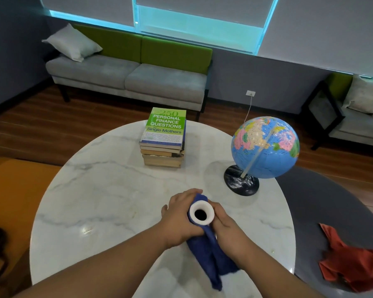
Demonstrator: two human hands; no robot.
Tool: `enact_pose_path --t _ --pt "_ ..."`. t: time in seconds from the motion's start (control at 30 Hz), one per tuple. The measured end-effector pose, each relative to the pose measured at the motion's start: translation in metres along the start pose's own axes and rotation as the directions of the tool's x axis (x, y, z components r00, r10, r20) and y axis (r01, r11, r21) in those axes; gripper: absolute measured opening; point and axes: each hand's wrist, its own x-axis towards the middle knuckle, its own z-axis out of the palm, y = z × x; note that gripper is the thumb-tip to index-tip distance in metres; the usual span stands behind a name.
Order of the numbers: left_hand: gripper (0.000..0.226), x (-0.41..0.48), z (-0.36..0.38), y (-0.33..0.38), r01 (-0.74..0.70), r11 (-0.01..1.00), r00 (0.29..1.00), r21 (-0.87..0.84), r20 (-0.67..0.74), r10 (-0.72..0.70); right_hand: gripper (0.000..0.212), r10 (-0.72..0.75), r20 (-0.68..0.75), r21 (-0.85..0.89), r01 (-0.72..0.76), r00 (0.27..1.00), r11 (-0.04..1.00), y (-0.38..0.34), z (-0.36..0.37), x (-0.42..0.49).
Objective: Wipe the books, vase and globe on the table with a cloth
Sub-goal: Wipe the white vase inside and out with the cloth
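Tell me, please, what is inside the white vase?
Only a dark hollow shows through the mouth of the vase; its depths are too dark to judge. The blue cloth, left hand and right hand cover its body.

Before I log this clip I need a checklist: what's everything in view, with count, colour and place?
vase: 1, white, between both hands, near side of table
cloth: 1, dark blue, wrapped round vase, tail hanging down
books: 1 stack, green cover on top, far middle of table
globe: 1, mostly blue, black base, right side of table
table: 1, white marble, round
red cloth: 1, crumpled on dark grey surface, right
sofa: 1, grey seat, green back, far wall
pillow: 1, pale grey, sofa's left end
left hand: 1, grips cloth against vase
right hand: 1, curled round vase's other side
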Motion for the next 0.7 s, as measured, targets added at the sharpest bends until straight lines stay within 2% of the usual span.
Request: enact_pose_path --t 0.13,0.27,0.33,0.4,0.5,0.57,0.63,0.7 --pt "0.062 -0.002 0.003 -0.002 -0.005 0.999 0.999 -0.032 -0.036 0.004 0.029 -0.005 0.004 -0.001 0.005 1.000 1.000 0.000 -0.002 0.000" --pt "0.053 -0.007 -0.001 -0.006 -0.086 0.966 0.989 0.244 -0.099 0.113 0.031 -0.010 -0.004 0.015 0.010 1.000 1.000 0.003 -0.001 0.001" --pt "0.048 -0.012 -0.006 -0.012 -0.131 0.935 0.976 0.330 -0.125 0.181 0.029 -0.010 -0.020 0.039 0.011 1.000 0.999 0.004 0.000 0.001" --pt "0.043 -0.017 -0.010 -0.020 -0.176 0.957 0.952 0.229 -0.208 0.225 0.029 -0.001 -0.029 0.049 0.003 1.000 0.999 0.006 0.001 0.002" --pt "0.022 -0.024 -0.012 -0.032 -0.098 0.994 0.941 -0.048 -0.331 0.076 0.030 0.016 -0.035 0.042 -0.014 0.999 0.999 0.007 0.001 0.003" --pt "0.014 -0.027 -0.020 -0.038 -0.005 0.998 0.951 -0.064 -0.309 -0.015 0.031 0.023 -0.043 0.035 -0.021 0.999 0.999 0.008 0.002 0.003" --pt "0.028 -0.029 -0.029 -0.044 0.136 0.988 0.954 -0.073 -0.259 -0.151 0.033 0.030 -0.046 0.042 -0.029 0.998 0.999 0.008 0.001 0.002" --pt "0.034 -0.034 -0.034 -0.046 0.243 0.951 0.927 -0.190 -0.244 -0.286 0.034 0.031 -0.044 0.044 -0.029 0.999 0.999 0.008 0.001 0.002"
